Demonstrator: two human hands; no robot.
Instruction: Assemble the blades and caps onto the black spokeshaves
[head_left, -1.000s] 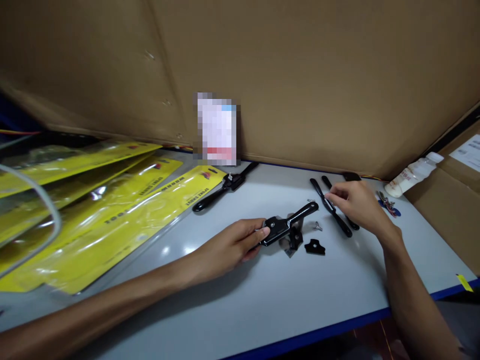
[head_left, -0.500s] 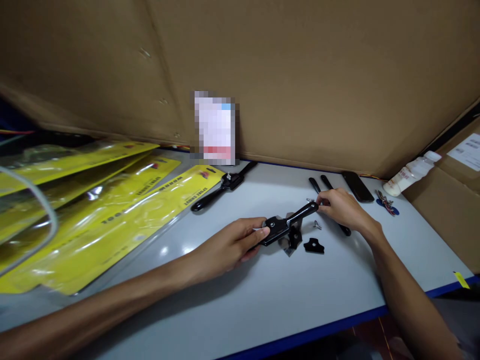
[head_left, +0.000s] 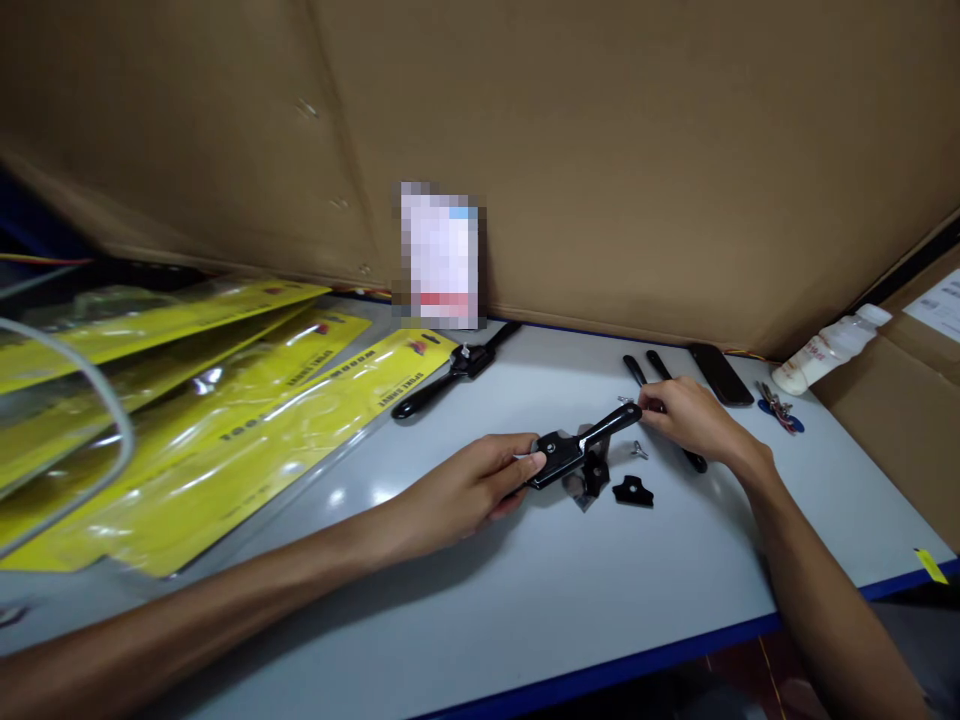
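Note:
My left hand (head_left: pixel 495 475) is closed around the body of a black spokeshave (head_left: pixel 557 458), thumb on top. The tool's free handle points right, and its tip is at the fingers of my right hand (head_left: pixel 686 420). Those fingers are bent together, and their tips are partly hidden. Under the held tool lie flat metal blades (head_left: pixel 579 490) and a black cap plate (head_left: pixel 598 472). Another black cap plate (head_left: pixel 633 491) lies to their right. One small thumbscrew (head_left: pixel 639 450) rests below the handle, and a second thumbscrew (head_left: pixel 625 400) is just above it.
Yellow spokeshave packages (head_left: pixel 285 440) cover the left of the table (head_left: pixel 480 620). A second spokeshave (head_left: pixel 465 360) lies behind my left hand, and black handles (head_left: pixel 654 362) show behind my right. A phone (head_left: pixel 720 375), keys (head_left: pixel 780 405) and a bottle (head_left: pixel 829 350) stand or lie at right.
The whole view has shifted slightly, so things appear a little further right. Both hands and the spokeshave keep nearly the same pose.

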